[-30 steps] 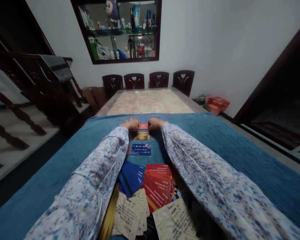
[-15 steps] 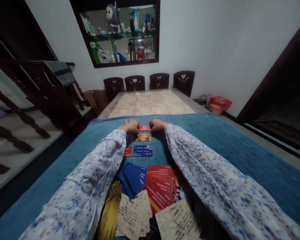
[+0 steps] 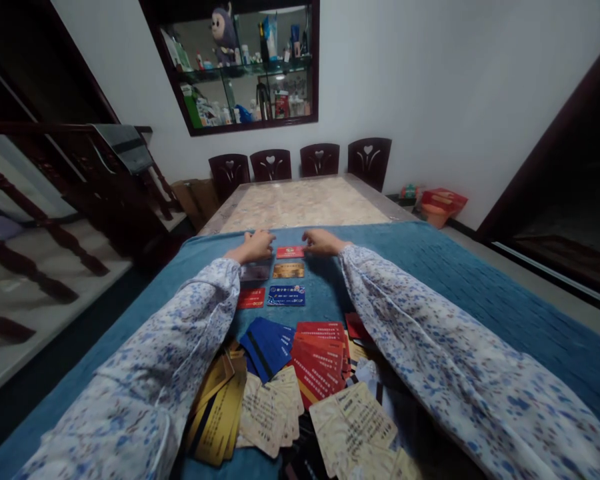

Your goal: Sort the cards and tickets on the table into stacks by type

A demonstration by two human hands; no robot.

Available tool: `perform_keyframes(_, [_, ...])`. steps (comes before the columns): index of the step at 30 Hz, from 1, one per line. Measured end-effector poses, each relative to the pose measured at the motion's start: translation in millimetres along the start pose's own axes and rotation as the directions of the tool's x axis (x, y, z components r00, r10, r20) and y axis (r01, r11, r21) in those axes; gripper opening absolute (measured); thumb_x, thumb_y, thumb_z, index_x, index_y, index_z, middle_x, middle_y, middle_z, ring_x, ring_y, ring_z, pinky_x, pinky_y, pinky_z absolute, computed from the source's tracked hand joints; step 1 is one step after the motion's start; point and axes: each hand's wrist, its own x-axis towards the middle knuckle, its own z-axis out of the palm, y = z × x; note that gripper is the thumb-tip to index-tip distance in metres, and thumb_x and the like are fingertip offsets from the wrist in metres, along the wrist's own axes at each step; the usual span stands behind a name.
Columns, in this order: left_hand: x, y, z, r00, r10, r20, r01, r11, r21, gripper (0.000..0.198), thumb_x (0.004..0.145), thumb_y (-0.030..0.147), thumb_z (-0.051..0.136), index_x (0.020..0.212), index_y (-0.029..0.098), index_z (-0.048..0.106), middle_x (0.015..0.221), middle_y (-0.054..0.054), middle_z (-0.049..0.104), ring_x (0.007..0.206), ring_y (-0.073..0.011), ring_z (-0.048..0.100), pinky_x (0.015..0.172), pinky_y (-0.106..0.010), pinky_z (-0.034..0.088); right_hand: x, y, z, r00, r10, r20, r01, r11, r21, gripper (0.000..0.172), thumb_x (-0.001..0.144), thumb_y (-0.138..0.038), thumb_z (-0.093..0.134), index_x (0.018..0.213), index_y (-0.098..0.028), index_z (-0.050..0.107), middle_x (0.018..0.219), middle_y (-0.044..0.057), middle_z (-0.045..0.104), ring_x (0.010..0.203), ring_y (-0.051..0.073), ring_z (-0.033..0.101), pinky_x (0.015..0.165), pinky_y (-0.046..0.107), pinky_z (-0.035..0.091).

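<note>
nr centre of frame, red card lying flat on blue cloth over near part of bench, btwn both hands, at top of a short column w/ gold card then blue card below. just left of it, left hand w/ fingers loosely spread and bent, gripping nothing. just right, right hand w/ fingers half curled, tips right by card's edge, nothing pinched; can't tell if touching. left of blue card, second red card in same row; above that, dim card partly hidden by left sleeve, colour hard to make out. in lower middle, overlapping spread: blue fan, red fan, cream cards, gold pile at left; more nr right sleeve, too dark to id. prob at setting-down/squaring-up step for red card; looks approx in line w/ gold card. next move prob calls for lifting fingers clear w/o dragging card on soft cloth, then reaching back to lower middle for another, keeping sleeves off laid-out rows.
</note>
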Motion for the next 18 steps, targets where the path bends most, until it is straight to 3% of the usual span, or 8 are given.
perform_keyframes(6, [-13.9,5.8,-7.7,0.999,0.032,-0.027,-0.032,0.999,-0.025,0.042,0.084,0.018,0.054,0.124,0.020,0.068,0.132,-0.014,0.065,0.129,-0.0354,0.051,0.098,-0.047,0.041,-15.5,-1.2,-10.6,0.999,0.000,-0.053,-0.001,1.000,-0.008,0.028,0.093,-0.021,0.060,0.118,-0.019,0.073,0.114,0.008,0.078,0.102,0.019,0.070,0.077,0.022,0.047])
perform_keyframes(18, [-47.9,22.9,-29.2,0.996,0.078,-0.043,-0.080,0.996,-0.047,0.047,0.090,0.017,0.047,0.134,0.018,0.063,0.138,-0.016,0.059,0.134,-0.0347,0.047,0.105,-0.050,0.038,-54.2,-0.6,-29.3,0.995,-0.043,-0.089,0.039,0.998,-0.051,0.026,0.091,-0.012,0.055,0.104,-0.015,0.078,0.107,0.010,0.079,0.096,0.019,0.070,0.074,0.022,0.043])
